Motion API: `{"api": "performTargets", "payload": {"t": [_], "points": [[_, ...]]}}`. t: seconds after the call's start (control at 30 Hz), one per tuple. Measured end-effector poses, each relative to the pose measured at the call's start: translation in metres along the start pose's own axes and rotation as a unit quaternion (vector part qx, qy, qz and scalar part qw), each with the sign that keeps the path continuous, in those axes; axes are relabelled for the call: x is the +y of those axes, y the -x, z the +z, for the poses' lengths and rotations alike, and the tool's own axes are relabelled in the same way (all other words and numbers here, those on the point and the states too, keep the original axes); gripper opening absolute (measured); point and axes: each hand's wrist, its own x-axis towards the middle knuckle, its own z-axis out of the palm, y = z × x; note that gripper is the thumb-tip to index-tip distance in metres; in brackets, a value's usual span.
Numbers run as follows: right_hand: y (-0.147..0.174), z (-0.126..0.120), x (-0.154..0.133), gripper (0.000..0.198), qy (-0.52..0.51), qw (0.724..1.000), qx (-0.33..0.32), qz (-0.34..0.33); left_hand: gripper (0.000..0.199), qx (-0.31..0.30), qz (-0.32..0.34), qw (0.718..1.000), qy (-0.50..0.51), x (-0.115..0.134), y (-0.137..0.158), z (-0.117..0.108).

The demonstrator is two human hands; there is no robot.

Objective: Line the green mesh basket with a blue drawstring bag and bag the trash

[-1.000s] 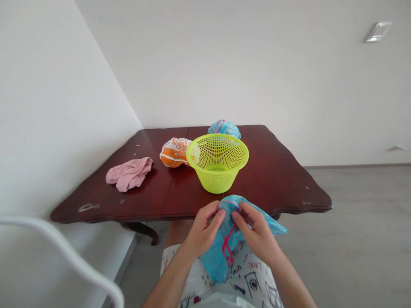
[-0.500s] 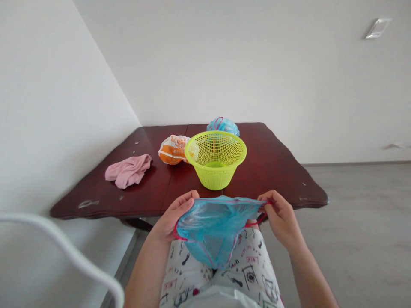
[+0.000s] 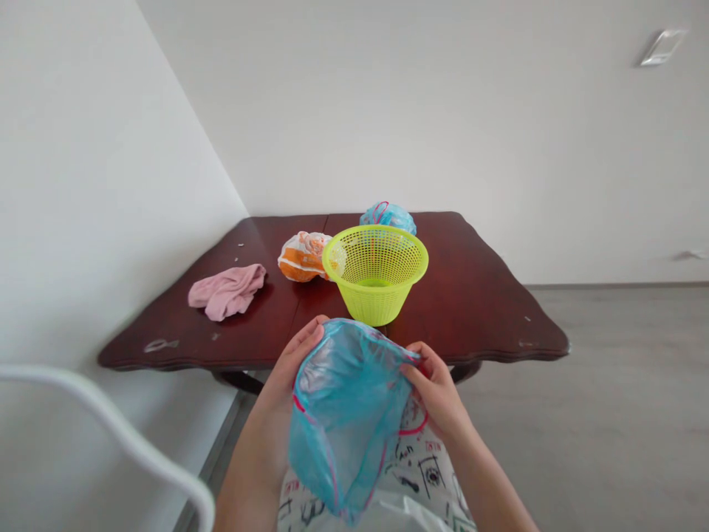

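Observation:
Between my hands, above my lap, hangs a translucent blue plastic drawstring bag with pink-red cords; its mouth is spread and faces up. My left hand grips the bag's left rim, thumb and fingers closed on the film. On the other side, my right hand pinches the right rim beside a loop of red cord. Just beyond the bag, a yellow-green plastic basket stands upright near the table's front edge. No contents show in the basket.
On the dark red wooden table lie a pink cloth, an orange-and-white plastic bag and a bunched blue bag behind the basket. A white curved tube crosses the lower left. White walls enclose the left and back.
My hands have come closer together, the right one moving left. The blue bag's mouth has gone from stretched flat to wider and rounder, and its body hangs lower.

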Motion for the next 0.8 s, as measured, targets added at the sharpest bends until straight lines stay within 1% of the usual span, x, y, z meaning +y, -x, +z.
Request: {"api": "performTargets", "payload": {"t": [0.07, 0.13, 0.17, 0.2, 0.23, 0.27, 0.33, 0.4, 0.43, 0.5, 0.57, 0.63, 0.67, 0.73, 0.8], "points": [[-0.003, -0.014, -0.010, 0.054, 0.018, 0.997, 0.049, -0.055, 0.039, -0.003, 0.011, 1.000, -0.006, 0.007, 0.003, -0.005], [-0.002, -0.025, -0.023, 0.047, 0.035, 0.987, 0.106, -0.120, 0.041, -0.021, 0.008, 1.000, -0.013, 0.011, 0.004, -0.009], [0.000, -0.026, -0.028, 0.046, 0.032, 0.981, 0.135, -0.139, 0.043, -0.029, 0.005, 0.999, -0.014, 0.011, 0.004, -0.011], [0.002, -0.024, -0.032, 0.046, 0.020, 0.977, 0.158, -0.144, 0.045, -0.034, 0.002, 0.999, -0.014, 0.010, 0.003, -0.011], [0.005, -0.021, -0.033, 0.049, 0.002, 0.976, 0.171, -0.131, 0.045, -0.035, 0.002, 0.999, -0.012, 0.009, 0.002, -0.011], [0.008, -0.016, -0.033, 0.054, -0.018, 0.980, 0.170, -0.102, 0.044, -0.031, 0.006, 0.999, -0.010, 0.007, 0.001, -0.011], [0.014, -0.007, -0.033, 0.061, -0.043, 0.990, 0.132, -0.021, 0.040, -0.022, 0.013, 1.000, -0.006, 0.005, 0.001, -0.008], [0.017, -0.006, -0.036, 0.066, -0.039, 0.995, 0.088, 0.038, 0.040, -0.019, 0.015, 1.000, -0.006, 0.005, 0.005, -0.006], [0.017, -0.010, -0.041, 0.067, -0.031, 0.996, 0.071, 0.049, 0.039, -0.015, 0.013, 1.000, -0.005, 0.006, 0.008, -0.005], [0.018, -0.027, -0.057, 0.068, 0.006, 0.999, 0.036, 0.040, 0.035, 0.004, 0.009, 1.000, 0.005, 0.010, 0.015, -0.005], [0.019, -0.048, -0.077, 0.065, 0.087, 0.996, -0.027, 0.020, 0.029, 0.029, 0.011, 0.999, 0.017, 0.014, 0.021, -0.007], [0.020, -0.067, -0.097, 0.059, 0.195, 0.976, -0.102, 0.010, 0.029, 0.033, 0.012, 0.999, 0.015, 0.020, 0.024, -0.009], [0.020, -0.074, -0.106, 0.056, 0.245, 0.961, -0.130, 0.011, 0.031, 0.022, 0.008, 1.000, 0.004, 0.023, 0.024, -0.011], [0.020, -0.084, -0.121, 0.049, 0.325, 0.933, -0.156, 0.014, 0.037, -0.021, -0.015, 0.999, -0.033, 0.031, 0.023, -0.015], [0.018, -0.091, -0.132, 0.049, 0.366, 0.917, -0.161, 0.008, 0.046, -0.076, -0.049, 0.993, -0.077, 0.040, 0.022, -0.020]]}}
